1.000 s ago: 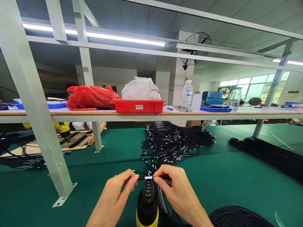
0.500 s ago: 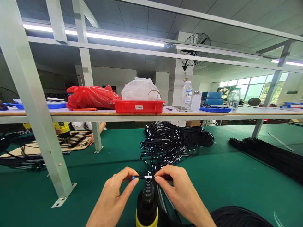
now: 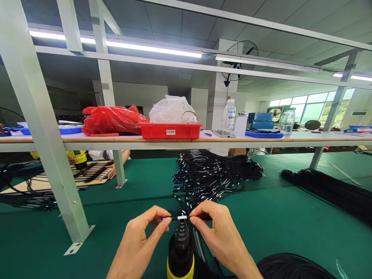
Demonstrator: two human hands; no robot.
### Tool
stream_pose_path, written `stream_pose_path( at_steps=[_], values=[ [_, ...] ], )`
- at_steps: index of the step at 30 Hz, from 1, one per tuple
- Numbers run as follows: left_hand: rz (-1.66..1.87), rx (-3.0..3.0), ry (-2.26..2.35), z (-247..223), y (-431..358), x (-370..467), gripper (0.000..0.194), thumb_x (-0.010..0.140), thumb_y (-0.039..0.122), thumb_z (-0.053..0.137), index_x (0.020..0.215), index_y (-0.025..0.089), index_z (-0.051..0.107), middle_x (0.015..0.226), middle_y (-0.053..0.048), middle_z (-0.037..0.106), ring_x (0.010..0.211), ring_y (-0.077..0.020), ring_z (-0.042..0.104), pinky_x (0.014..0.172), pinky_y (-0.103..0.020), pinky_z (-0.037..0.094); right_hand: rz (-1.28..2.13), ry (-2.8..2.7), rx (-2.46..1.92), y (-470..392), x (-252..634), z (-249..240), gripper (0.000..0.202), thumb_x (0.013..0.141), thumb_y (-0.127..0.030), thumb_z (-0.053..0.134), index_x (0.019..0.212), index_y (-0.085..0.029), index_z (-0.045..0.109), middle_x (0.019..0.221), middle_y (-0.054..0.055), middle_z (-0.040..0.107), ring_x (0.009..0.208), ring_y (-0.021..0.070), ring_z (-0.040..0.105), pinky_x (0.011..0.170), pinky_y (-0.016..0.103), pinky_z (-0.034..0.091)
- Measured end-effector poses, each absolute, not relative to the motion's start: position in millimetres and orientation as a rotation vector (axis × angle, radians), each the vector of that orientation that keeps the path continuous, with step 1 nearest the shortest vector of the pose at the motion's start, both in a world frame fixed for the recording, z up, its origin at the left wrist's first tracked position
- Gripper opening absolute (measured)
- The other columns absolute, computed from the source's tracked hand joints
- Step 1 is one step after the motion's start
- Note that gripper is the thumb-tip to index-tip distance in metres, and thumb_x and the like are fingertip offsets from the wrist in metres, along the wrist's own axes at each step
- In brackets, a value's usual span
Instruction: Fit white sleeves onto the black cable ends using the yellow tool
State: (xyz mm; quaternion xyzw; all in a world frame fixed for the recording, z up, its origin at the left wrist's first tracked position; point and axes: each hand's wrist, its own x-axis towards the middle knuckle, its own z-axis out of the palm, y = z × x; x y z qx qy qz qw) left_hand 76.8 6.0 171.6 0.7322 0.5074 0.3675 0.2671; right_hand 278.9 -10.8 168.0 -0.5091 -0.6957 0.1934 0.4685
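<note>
A black and yellow tool (image 3: 180, 254) points its nose up, and just over its tip the left hand (image 3: 141, 236) and right hand (image 3: 219, 232) pinch a thin black cable (image 3: 174, 218), lying level, side to side, blue end (image 3: 164, 218) left. The left hand hides more blue than half a second ago; behind sits a heap of black cables (image 3: 215, 168)

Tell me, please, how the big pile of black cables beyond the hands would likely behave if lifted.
The pile of black cables would probably sag, since its thin strands curve loosely. Its pale-tipped ends might snag one another, as they overlap in a tangle.
</note>
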Motion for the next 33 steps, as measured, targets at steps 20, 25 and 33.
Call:
stream_pose_path(
  at_steps=[20,25,33],
  values=[
    [1.114,1.885,1.278,168.7,5.0,76.5,0.027,0.088,0.049,0.056,0.085,0.024,0.064,0.077,0.003,0.065,0.073,-0.0166,0.062,0.068,-0.024,0.047,0.475,-1.801,-1.234,-17.6,281.2,170.0,0.012,0.089,-0.017,0.059,0.082,-0.021,0.069,0.081,0.0,0.067,0.079,0.0166,0.06,0.072,0.027,0.042],
    [1.098,1.89,1.293,166.0,9.1,73.9,0.027,0.085,0.049,0.06,0.094,0.026,0.071,0.093,0.0,0.073,0.09,-0.0216,0.065,0.078,-0.028,0.049,0.456,-1.798,-1.233,-16.9,282.4,171.4,0.014,0.088,-0.014,0.058,0.08,-0.02,0.067,0.082,0.0,0.066,0.08,0.0167,0.06,0.072,0.027,0.042],
    [1.107,1.937,1.223,171.4,9.7,75.4,0.018,0.085,0.042,0.062,0.086,0.028,0.074,0.086,0.002,0.072,0.085,-0.0196,0.065,0.074,-0.026,0.047,0.452,-1.756,-1.24,-13.8,280.7,171.7,0.014,0.085,-0.01,0.059,0.078,-0.021,0.066,0.08,-0.001,0.065,0.079,0.0163,0.06,0.069,0.027,0.042]
  ],
)
